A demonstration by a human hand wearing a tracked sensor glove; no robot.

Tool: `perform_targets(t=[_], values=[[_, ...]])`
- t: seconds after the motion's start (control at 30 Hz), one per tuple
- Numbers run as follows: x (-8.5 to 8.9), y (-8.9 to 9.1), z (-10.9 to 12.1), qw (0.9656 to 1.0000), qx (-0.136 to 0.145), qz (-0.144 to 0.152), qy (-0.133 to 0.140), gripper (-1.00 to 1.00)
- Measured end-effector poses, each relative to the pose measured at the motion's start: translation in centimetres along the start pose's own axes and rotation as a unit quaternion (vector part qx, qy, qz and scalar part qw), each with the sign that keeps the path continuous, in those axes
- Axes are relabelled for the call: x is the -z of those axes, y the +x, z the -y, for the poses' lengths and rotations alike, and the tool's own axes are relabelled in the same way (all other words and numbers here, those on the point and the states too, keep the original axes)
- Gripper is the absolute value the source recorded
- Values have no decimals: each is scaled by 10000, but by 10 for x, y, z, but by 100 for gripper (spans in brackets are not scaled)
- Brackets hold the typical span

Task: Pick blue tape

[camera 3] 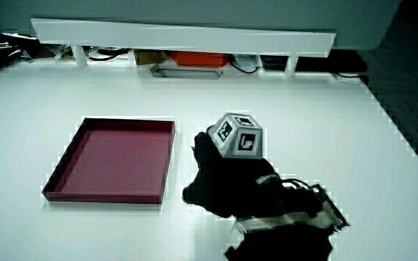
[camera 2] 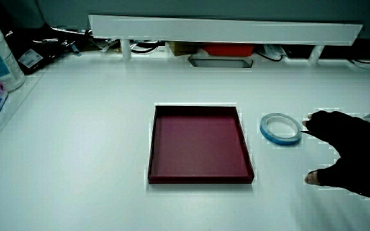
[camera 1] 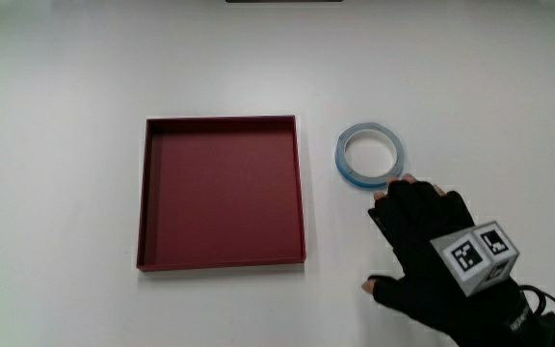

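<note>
Blue tape [camera 1: 369, 154], a flat ring with a pale upper face and a blue outer band, lies on the white table [camera 1: 66, 77] just beside the dark red tray [camera 1: 223, 191], level with the part of the tray that lies farther from the person. In a side view the tape [camera 2: 280, 128] sits between the tray [camera 2: 200, 144] and the hand [camera 2: 349, 151]. The hand [camera 1: 422, 241], in its black glove, rests low over the table just nearer to the person than the tape, palm down, with the fingers [camera 1: 403, 193] loosely spread and stretched toward the ring; their tips reach its nearer rim, though whether they actually touch it cannot be told. The thumb [camera 1: 379, 286] is held apart from the fingers, pointing toward the tray, and nothing is grasped. A small patterned cube [camera 1: 475, 255] stands on the back of the glove, and the forearm runs off toward the person. In a side view the hand [camera 3: 220, 177] and its cube [camera 3: 238, 135] hide the tape altogether. The tray is a shallow square with low walls and nothing in it. A low white partition [camera 2: 223, 29] runs along the table where it is farthest from the person.
</note>
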Motion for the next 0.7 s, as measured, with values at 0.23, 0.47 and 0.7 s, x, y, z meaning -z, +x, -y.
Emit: perform_targets(t=[0.23,0.47,0.7], values=[[3,22,-22,9997,89,-26,215,0],[6,44,-50,9991,352,-126,215,0],[13,60,-77,9984,450,-261,229,0]])
